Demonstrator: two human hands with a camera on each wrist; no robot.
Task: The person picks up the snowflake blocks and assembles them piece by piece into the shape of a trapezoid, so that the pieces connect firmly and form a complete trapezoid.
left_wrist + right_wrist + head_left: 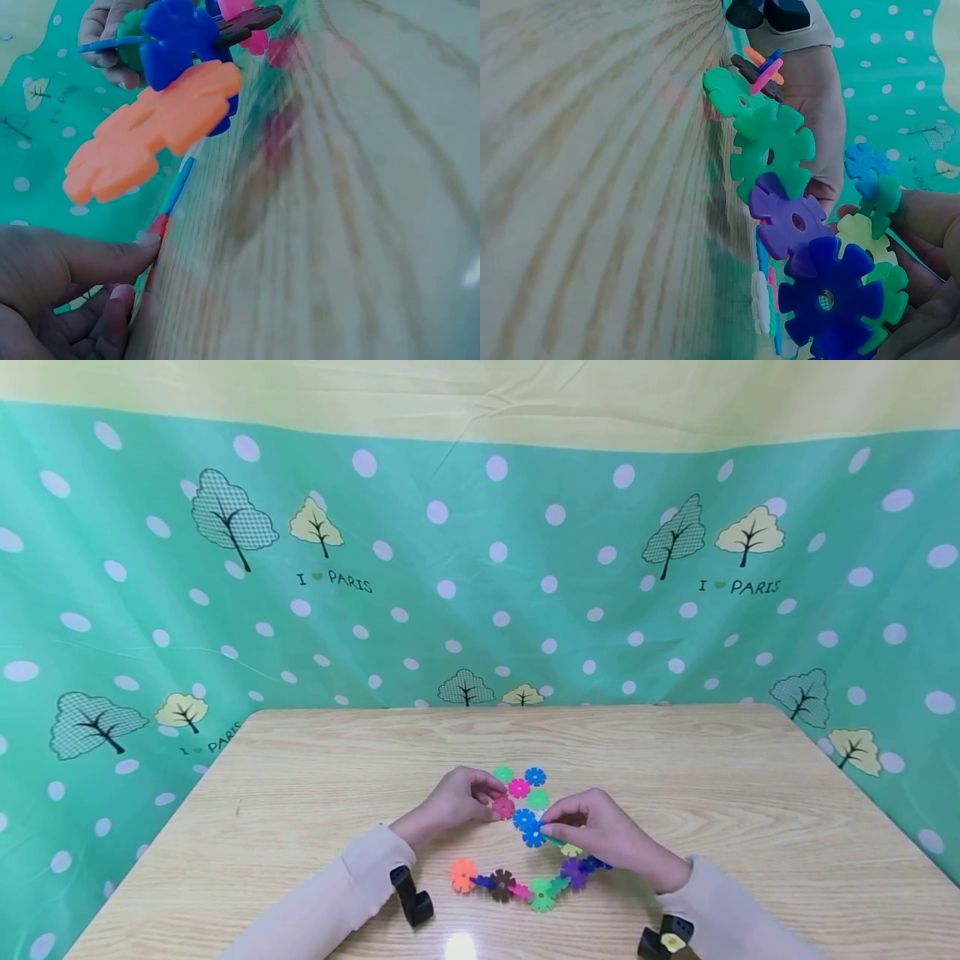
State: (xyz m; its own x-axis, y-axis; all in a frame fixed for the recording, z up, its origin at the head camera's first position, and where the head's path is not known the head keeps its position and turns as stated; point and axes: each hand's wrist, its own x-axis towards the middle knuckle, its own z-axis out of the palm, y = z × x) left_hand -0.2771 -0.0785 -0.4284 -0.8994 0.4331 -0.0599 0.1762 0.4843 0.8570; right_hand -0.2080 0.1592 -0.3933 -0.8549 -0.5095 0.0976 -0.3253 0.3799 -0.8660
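Observation:
In the head view my left hand [467, 797] is at a red snowflake disc [503, 807] on the table, its curled fingers and thumb at the disc's left edge. My right hand [600, 831] pinches a green snowflake disc [883, 204], best seen in the right wrist view, with a blue disc [867, 166] joined to it. From there a linked chain runs through yellow [861, 234], dark blue [832, 296], purple [795, 217] and green [772, 154] discs. An orange disc [150, 131] forms its far end, close to my left wrist.
Loose discs lie between and beyond my hands, among them a pink one [519, 788], a green one [537, 799] and a blue one [535, 776]. The wooden table [337, 739] ends at a green dotted curtain [495, 635].

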